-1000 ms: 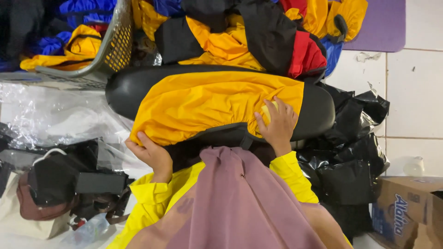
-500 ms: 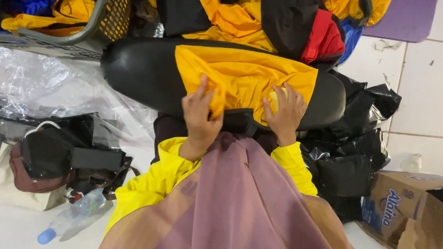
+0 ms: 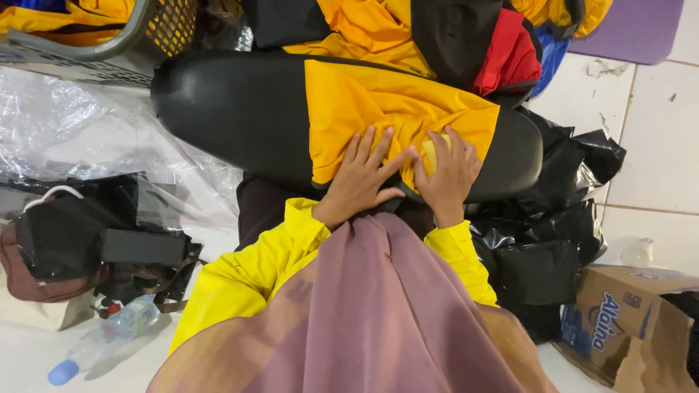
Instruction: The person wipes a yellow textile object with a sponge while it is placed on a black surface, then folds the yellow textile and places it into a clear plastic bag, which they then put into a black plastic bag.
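A folded yellow-orange garment (image 3: 386,116) lies across a long black padded board (image 3: 240,109). My left hand (image 3: 362,178) rests flat on the garment's near edge, fingers spread. Right beside it, my right hand (image 3: 450,175) presses on the same cloth and bunches a fold under its fingers. Both wrists come out of bright yellow sleeves (image 3: 291,240). A mauve cloth (image 3: 378,320) hangs in front of me and hides my lap.
A heap of yellow, black, red and blue garments (image 3: 451,36) lies behind the board. A basket (image 3: 145,29) and clear plastic sheeting (image 3: 80,131) are at the left, with a black bag (image 3: 87,240) and a plastic bottle (image 3: 109,335). Black bags (image 3: 553,240) and a cardboard box (image 3: 633,320) sit right.
The garment has been folded narrower, baring the board's left half. My left hand came up from below the board onto the cloth and now lies close beside my right hand.
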